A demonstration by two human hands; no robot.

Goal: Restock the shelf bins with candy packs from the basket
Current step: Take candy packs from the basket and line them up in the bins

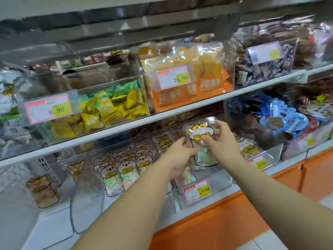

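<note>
The right hand (pixel 222 141) pinches the candy pack (pixel 199 133) at its printed head; the thumb lies across the front, just under the yellow lettering, and the other fingers (pixel 220 125) curl over the pack's upper right edge from behind. The pack stands upright; its cartoon face is just left of those fingertips, and its clear belly of pastel rings hangs below the thumb, between the two wrists.

The left hand (pixel 177 153) reaches in from the lower left; its fingertips are bent toward the pack's left edge and seem to touch it, but blur hides whether they grip it or only rest against it.

The pack is held over the clear bin (pixel 219 178), whose front wall lies below both hands; the bin's price tag (pixel 197 191) sits beneath the right thumb, nearer the camera. A second pack of pale sweets (pixel 186 175) shows just under the left palm; I cannot tell which compartment it is in.

Left of the left knuckles a row of koala packs (pixel 124 166) stands in the neighbouring bin; right of the right wrist a similar cat-faced pack (pixel 247 145) leans in the next compartment. Above the fingers runs the white shelf edge (pixel 126 127); yellow wrapped sweets (pixel 111 107) and orange bags (pixel 191 82) sit in bins on it.
</note>
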